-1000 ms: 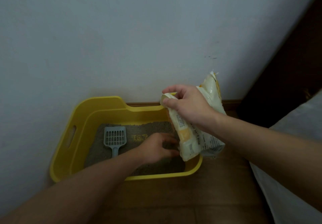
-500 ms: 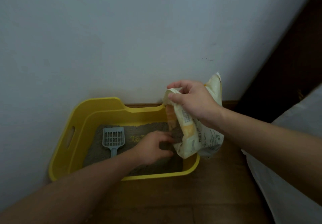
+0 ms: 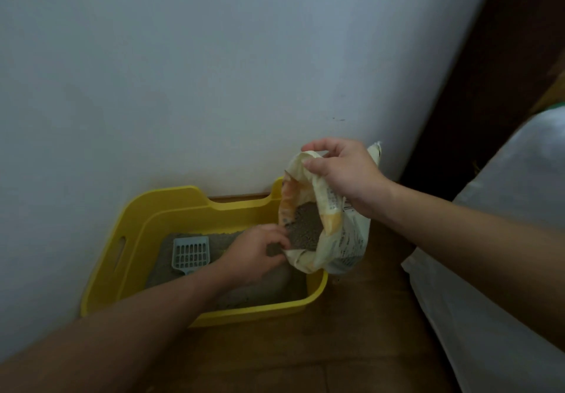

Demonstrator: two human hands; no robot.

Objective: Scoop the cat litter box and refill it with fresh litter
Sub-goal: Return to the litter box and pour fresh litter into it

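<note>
Refill step in hand: from my remote station I see the right hand (image 3: 342,175) pinching the top edge of the litter bag (image 3: 344,239) between thumb and curled fingers, holding its mouth above the right end of the yellow litter box (image 3: 195,197), which sits on the wooden floor (image 3: 336,350) against a white wall (image 3: 183,71). The left hand (image 3: 253,255) reaches across the box, fingers curled on the bag's lower lip, so the mouth gapes and the grey-brown fresh litter (image 3: 305,227) shows inside. A pale blue scoop (image 3: 191,253) lies flat on the litter bed (image 3: 263,288) at the left of the box, touched by neither hand. I judge the scooping done and the pour about to start; no grains are visibly falling. The next move, as I read it, calls for tipping the mouth lower over the open middle of the box, both grips firm, so the soft bag does not fold and spill over the rim.
</note>
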